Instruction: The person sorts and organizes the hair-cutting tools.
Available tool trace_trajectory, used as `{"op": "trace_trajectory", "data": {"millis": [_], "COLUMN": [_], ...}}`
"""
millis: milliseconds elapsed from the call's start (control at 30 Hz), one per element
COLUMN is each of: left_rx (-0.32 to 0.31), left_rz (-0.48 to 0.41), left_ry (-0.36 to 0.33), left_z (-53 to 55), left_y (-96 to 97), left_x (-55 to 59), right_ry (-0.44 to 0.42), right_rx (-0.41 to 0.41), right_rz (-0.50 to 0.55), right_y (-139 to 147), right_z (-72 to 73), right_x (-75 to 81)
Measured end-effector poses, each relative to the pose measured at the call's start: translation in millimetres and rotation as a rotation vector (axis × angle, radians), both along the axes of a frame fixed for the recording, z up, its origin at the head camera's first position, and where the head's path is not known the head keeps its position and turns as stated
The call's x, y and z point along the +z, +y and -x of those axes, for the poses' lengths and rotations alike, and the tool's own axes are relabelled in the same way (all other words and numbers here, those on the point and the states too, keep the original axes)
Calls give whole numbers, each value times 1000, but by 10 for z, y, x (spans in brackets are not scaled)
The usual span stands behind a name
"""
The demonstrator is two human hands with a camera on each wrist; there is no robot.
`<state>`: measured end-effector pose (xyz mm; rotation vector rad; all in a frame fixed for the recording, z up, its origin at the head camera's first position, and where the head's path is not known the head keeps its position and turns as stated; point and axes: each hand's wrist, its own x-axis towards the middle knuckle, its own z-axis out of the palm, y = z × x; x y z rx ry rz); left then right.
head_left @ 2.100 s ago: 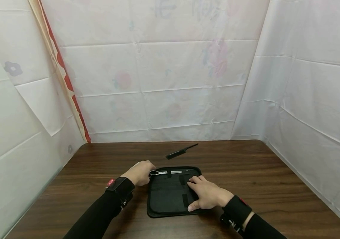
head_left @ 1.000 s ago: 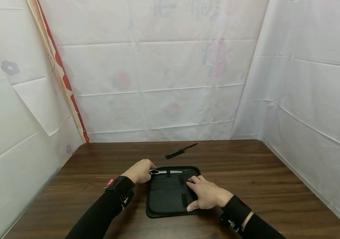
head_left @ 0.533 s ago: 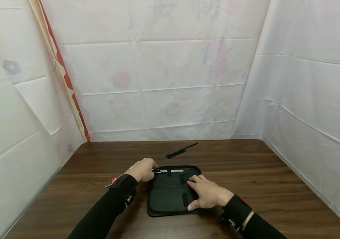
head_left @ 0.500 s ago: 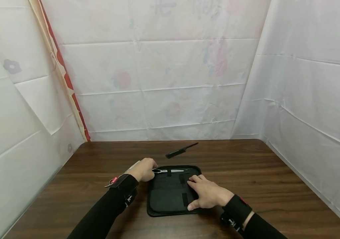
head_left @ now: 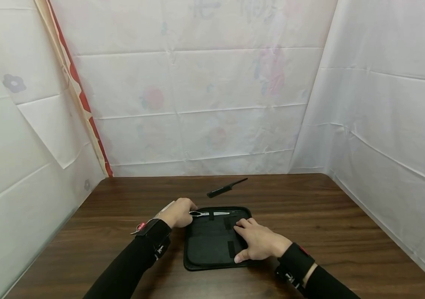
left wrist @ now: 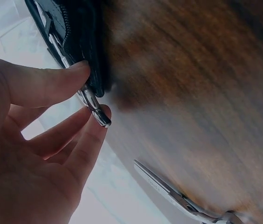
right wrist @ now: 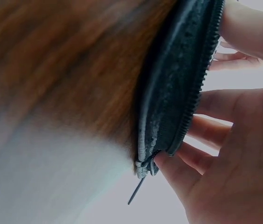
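Observation:
A black zip case (head_left: 210, 251) lies flat on the table, its zip edge facing up. In it, silver scissors (head_left: 220, 214) lie along the far side, the blades passing under a black elastic loop (head_left: 211, 215). My left hand (head_left: 179, 212) pinches the scissors' handle end at the case's far left corner; in the left wrist view thumb and fingertips meet around the shiny metal (left wrist: 92, 103). My right hand (head_left: 259, 241) rests with spread fingers on the case's right edge, over the zip teeth (right wrist: 204, 70). The handle rings are mostly hidden behind the left hand.
A black tail comb (head_left: 220, 191) lies beyond the case. A second pair of scissors (left wrist: 159, 184) lies on the wooden table (head_left: 347, 232) left of the left hand, partly hidden by the wrist. White sheets (head_left: 205, 91) hang around the table's back and sides.
My left hand has moved slightly rightward, and the scissors sit a little further right under the loop. More of the second scissors shows behind the left wrist. The right hand stays put.

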<state>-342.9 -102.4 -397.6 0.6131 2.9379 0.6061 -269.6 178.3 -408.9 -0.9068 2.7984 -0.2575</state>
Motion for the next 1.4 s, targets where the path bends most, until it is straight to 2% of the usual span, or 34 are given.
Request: {"op": "trace_trajectory", "data": {"millis": [667,1400], "left_rx": [-9,-47], "left_rz": [-41,-29], "left_ry": [-10,-9], "left_z": [-52,-84], "left_y": [-5,-6], "left_x": [9,30], "right_ry": [10,2], "right_rx": [0,9], "right_rz": [13,35], "right_y": [5,19], "right_z": [2,-1], "right_x": [-21,-22]}}
